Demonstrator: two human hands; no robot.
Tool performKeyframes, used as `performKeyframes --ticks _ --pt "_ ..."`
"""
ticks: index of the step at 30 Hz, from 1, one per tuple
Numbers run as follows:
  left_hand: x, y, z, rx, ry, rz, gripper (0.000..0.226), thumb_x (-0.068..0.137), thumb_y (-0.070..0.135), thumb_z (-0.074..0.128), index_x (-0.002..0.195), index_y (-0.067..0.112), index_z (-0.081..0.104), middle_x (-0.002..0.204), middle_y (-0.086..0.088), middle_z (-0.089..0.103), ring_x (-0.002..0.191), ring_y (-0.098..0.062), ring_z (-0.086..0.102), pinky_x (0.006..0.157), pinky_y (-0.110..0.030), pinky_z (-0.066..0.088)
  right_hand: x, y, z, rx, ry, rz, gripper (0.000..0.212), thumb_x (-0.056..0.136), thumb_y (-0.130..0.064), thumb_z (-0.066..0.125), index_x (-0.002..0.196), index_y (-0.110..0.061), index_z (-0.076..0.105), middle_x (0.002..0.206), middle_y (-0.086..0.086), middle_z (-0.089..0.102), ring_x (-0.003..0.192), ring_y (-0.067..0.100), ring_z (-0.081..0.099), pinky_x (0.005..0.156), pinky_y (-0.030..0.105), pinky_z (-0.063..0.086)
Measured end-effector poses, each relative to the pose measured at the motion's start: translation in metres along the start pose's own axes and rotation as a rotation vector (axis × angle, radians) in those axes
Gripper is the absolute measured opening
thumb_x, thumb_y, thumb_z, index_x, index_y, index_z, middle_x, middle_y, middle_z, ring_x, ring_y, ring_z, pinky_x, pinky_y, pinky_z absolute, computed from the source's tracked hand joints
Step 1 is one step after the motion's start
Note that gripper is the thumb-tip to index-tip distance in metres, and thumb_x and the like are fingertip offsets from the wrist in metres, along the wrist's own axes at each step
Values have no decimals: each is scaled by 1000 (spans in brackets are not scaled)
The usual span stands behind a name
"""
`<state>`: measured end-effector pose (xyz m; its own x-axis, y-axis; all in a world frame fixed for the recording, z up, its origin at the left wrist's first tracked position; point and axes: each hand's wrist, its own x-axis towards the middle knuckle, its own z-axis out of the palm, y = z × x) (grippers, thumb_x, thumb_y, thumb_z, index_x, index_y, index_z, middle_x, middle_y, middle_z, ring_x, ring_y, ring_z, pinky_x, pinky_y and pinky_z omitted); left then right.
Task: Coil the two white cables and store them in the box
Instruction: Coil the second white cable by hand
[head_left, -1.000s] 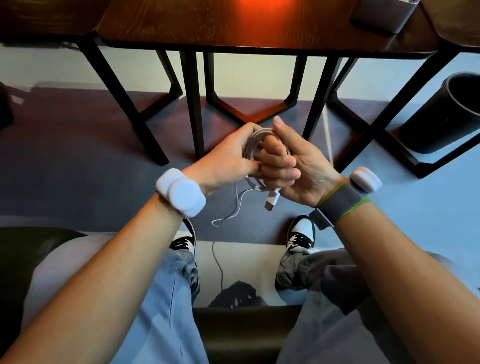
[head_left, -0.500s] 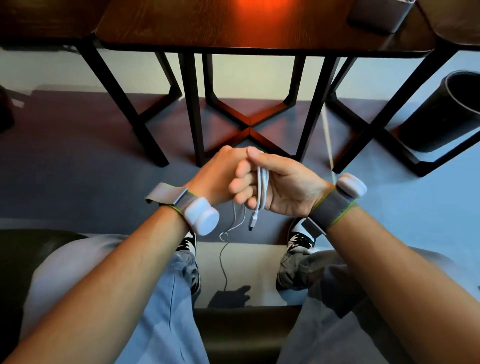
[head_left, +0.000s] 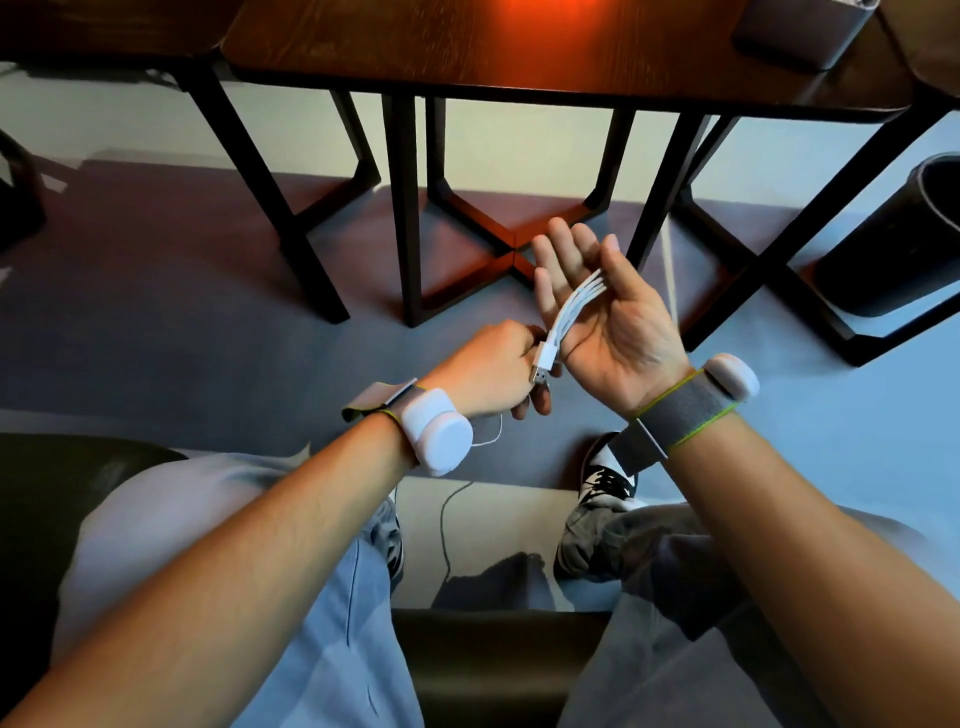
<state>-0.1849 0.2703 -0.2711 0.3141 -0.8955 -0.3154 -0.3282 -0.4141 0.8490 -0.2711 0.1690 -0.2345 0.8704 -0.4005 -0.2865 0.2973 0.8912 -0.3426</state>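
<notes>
A white cable lies in several parallel loops across the upturned palm of my right hand, whose fingers are spread apart. The loops run between its thumb and forefinger. My left hand is closed on the cable's lower end beside the USB plug, touching the heel of the right hand. A thin loose strand hangs below my left wrist. The grey box stands on the wooden table at the far right. A thin white line, perhaps the second cable, hangs by a table leg.
Black table legs and cross braces stand just beyond my hands. A dark round bin sits on the floor at the right. My knees and shoes are below, on a dark seat.
My right hand has opened from a fist and turned palm up, showing the loops across it. My left hand has slid down to the plug end. Both hands sit slightly lower and further right.
</notes>
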Motion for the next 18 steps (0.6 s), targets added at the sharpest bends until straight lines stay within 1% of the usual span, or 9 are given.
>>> performKeyframes --ticks 3,6,8,10,12,14,15,16,18 --pt "-3 0 3 -1 -35 -59 28 96 11 38 89 11 65 59 0 70 39 -10 49 43 -15 39 2 0 -1 -14 37 -82 37 105 -34 36 105 -7 62 104 10 74 98 25 72 87 35 56" --pt "0 -5 6 -2 -103 -124 38 104 32 40 85 13 68 55 2 67 38 -10 44 43 -17 37 5 0 -3 -71 66 -163 39 105 -38 32 107 -10 59 103 9 74 100 24 70 92 35 53" --pt "0 -7 10 -9 -182 -164 46 105 39 38 83 12 69 50 3 63 35 -10 40 40 -17 33 7 -4 -2 -82 102 -219 39 105 -39 30 105 -12 58 102 8 74 103 23 68 97 35 49" --pt "-1 -6 11 13 -229 -202 54 105 45 36 83 10 70 48 3 60 35 -11 39 40 -18 31 9 -7 -5 -126 138 -243 39 106 -39 29 104 -13 58 102 7 74 104 22 67 99 35 47" --pt "-3 -2 9 69 -249 -209 59 104 51 35 80 11 72 45 5 56 36 -13 38 42 -20 32 10 -7 -9 -295 165 -228 38 106 -38 28 103 -14 57 101 4 74 103 19 68 95 32 49" --pt "-5 3 3 123 -255 -200 57 102 54 39 75 15 70 44 7 51 37 -14 38 46 -23 34 10 0 -12 -559 166 -196 35 107 -34 28 101 -15 57 98 2 74 98 17 70 89 30 50" --pt "-5 5 -1 172 -241 -187 56 100 56 41 72 17 70 46 8 52 39 -14 42 49 -24 36 11 4 -13 -712 160 -181 34 107 -32 29 99 -15 57 97 2 74 94 17 70 85 30 51" --pt "-5 5 -7 240 -213 -163 56 98 58 43 69 19 70 51 9 55 45 -13 48 53 -25 39 10 9 -14 -854 151 -166 33 107 -30 31 97 -14 58 96 5 73 91 20 71 81 31 53" --pt "-3 5 -20 385 -140 -118 52 92 61 50 63 22 71 68 10 64 67 -10 59 66 -28 45 8 15 -16 -1097 112 -137 32 106 -27 38 91 -12 62 91 12 73 84 28 71 77 38 57"
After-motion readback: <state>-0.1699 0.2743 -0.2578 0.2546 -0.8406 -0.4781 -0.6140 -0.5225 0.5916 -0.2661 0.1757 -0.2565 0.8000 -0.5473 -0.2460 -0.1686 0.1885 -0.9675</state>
